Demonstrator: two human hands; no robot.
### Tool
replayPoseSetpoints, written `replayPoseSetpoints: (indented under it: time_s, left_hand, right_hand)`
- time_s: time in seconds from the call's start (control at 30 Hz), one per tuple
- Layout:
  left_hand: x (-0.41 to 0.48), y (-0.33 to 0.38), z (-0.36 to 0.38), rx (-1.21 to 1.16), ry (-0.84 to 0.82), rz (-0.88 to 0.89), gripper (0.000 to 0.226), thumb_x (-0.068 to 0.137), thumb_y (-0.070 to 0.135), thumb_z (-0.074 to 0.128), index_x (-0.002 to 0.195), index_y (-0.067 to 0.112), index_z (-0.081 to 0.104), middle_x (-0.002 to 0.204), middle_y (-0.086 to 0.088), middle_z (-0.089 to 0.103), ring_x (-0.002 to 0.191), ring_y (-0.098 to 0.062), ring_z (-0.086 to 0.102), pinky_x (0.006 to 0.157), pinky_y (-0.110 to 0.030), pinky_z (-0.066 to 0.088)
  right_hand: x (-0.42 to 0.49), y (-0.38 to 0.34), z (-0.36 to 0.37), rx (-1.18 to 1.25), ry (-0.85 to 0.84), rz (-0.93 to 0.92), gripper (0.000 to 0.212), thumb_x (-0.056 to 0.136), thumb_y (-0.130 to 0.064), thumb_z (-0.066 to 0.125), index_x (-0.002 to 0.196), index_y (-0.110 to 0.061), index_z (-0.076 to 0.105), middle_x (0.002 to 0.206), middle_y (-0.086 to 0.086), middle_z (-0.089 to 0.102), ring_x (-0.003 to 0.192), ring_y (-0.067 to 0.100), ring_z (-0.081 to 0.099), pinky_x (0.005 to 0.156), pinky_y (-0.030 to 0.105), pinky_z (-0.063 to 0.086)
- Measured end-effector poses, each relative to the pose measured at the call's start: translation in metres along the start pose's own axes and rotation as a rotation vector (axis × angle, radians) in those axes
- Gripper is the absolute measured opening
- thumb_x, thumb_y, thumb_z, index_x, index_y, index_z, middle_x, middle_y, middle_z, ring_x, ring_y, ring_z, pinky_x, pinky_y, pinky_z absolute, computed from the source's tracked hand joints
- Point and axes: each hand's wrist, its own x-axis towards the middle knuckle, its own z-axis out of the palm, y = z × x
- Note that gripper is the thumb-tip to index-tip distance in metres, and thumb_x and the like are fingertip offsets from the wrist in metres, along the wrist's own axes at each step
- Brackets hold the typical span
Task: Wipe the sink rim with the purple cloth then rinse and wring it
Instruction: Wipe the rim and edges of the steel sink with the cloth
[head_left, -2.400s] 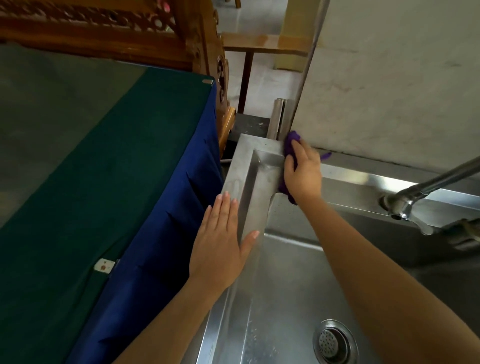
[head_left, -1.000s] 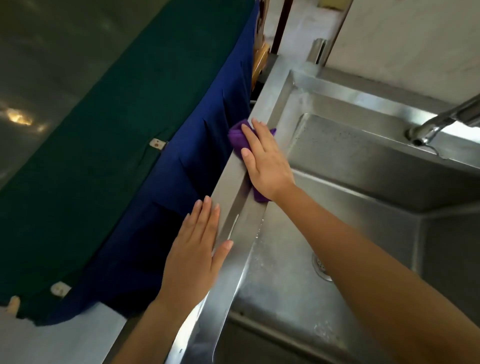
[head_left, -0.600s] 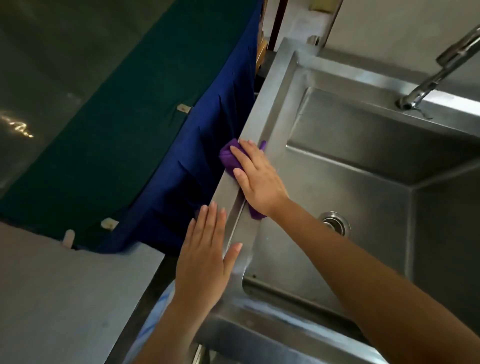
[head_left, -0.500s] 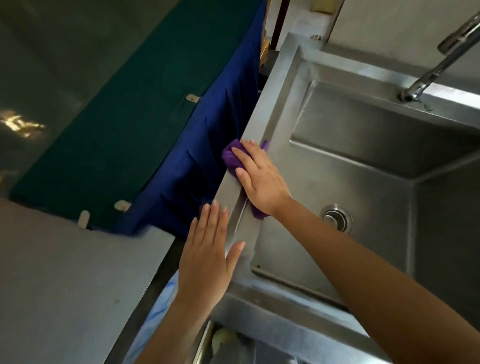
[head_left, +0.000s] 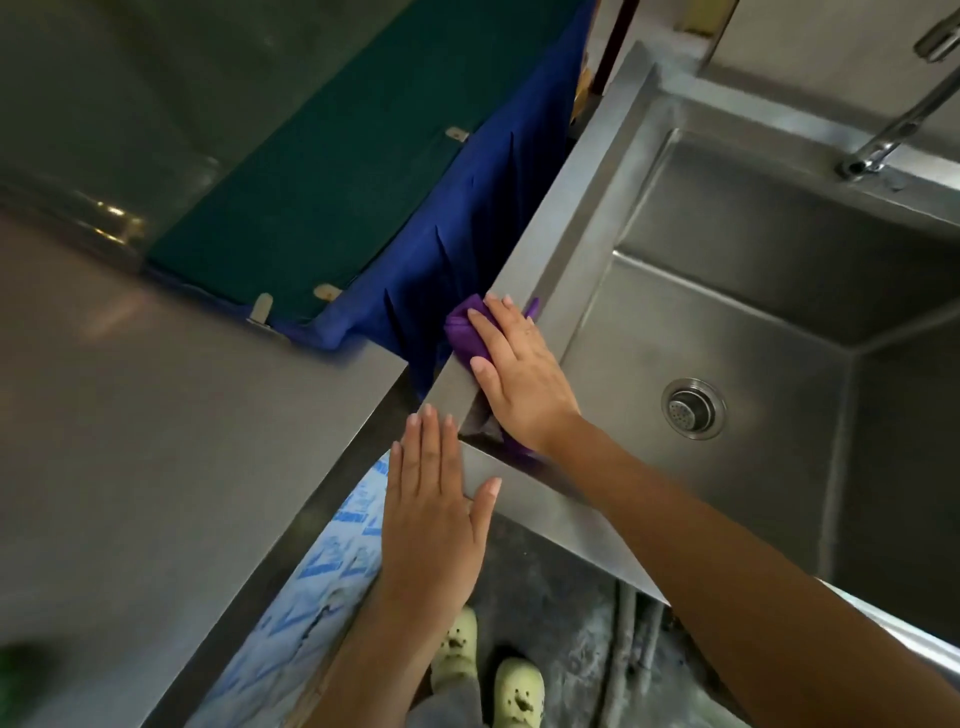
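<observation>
My right hand (head_left: 519, 371) lies flat with straight fingers on the purple cloth (head_left: 464, 330), pressing it onto the left rim (head_left: 566, 208) of the steel sink close to its front left corner. Most of the cloth is hidden under the palm; a purple edge shows beyond the fingertips and below the wrist. My left hand (head_left: 434, 512) rests flat, fingers together, on the front left corner of the rim, just below the right hand. The faucet (head_left: 883, 140) reaches over the back rim at the upper right.
The basin holds a round drain (head_left: 693, 409). A grey counter (head_left: 156, 415) lies left of the sink, with a green-topped, blue-skirted table (head_left: 363, 171) behind it. Below the rim I see the floor, pipes and pale green shoes (head_left: 514, 686).
My right hand has slid the cloth along the left rim from the back corner to the front corner. My left hand has moved back with it, still flat on the rim.
</observation>
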Motion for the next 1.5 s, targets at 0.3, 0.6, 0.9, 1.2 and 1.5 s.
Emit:
replayPoseSetpoints:
  time_s: [0.3, 0.6, 0.9, 1.2, 1.5]
  left_hand:
    - [-0.009, -0.001, 0.007, -0.014, 0.069, -0.003, 0.072, 0.095, 0.055, 0.009, 0.146, 0.005, 0.020, 0.155, -0.014, 0.021, 0.145, -0.024, 0.015, 0.116, -0.036, 0.009]
    - [-0.008, -0.004, 0.007, -0.059, 0.081, 0.031, 0.074, 0.095, 0.055, 0.007, 0.146, 0.004, 0.023, 0.155, -0.015, 0.023, 0.144, -0.025, 0.015, 0.116, -0.039, 0.012]
    - [-0.008, -0.006, 0.005, -0.079, 0.060, 0.057, 0.075, 0.095, 0.056, 0.003, 0.147, 0.005, 0.019, 0.156, -0.014, 0.020, 0.145, -0.024, 0.012, 0.116, -0.038, 0.007]
    - [-0.007, -0.009, 0.007, -0.058, 0.071, 0.077, 0.073, 0.095, 0.056, 0.007, 0.147, 0.006, 0.020, 0.156, -0.013, 0.018, 0.145, -0.024, 0.010, 0.117, -0.034, 0.000]
    - [-0.007, -0.007, 0.013, -0.084, 0.101, 0.058, 0.072, 0.095, 0.055, 0.008, 0.148, 0.008, 0.020, 0.157, -0.011, 0.017, 0.146, -0.022, 0.008, 0.118, -0.035, 0.000]
  right_hand:
    - [-0.019, -0.007, -0.004, 0.049, -0.108, -0.134, 0.048, 0.099, -0.034, 0.026, 0.145, -0.020, 0.029, 0.158, 0.003, 0.015, 0.147, 0.019, 0.004, 0.120, 0.037, 0.002]
    - [-0.050, -0.006, -0.005, 0.085, 0.036, -0.061, 0.039, 0.093, -0.029, 0.049, 0.132, -0.023, 0.053, 0.134, 0.007, 0.048, 0.122, 0.023, 0.044, 0.108, 0.039, 0.035]
    - [-0.071, -0.009, -0.011, 0.098, 0.005, 0.005, 0.037, 0.088, -0.032, 0.046, 0.115, -0.018, 0.067, 0.107, 0.003, 0.064, 0.103, 0.025, 0.056, 0.096, 0.035, 0.043]
    - [-0.098, -0.006, -0.028, -0.088, -0.015, 0.098, 0.036, 0.088, -0.031, 0.043, 0.115, -0.020, 0.066, 0.098, 0.004, 0.060, 0.094, 0.024, 0.052, 0.085, 0.030, 0.035]
    - [-0.089, -0.019, -0.020, -0.195, 0.040, 0.149, 0.026, 0.092, -0.031, 0.053, 0.111, -0.022, 0.067, 0.098, 0.005, 0.059, 0.092, 0.026, 0.051, 0.083, 0.036, 0.039]
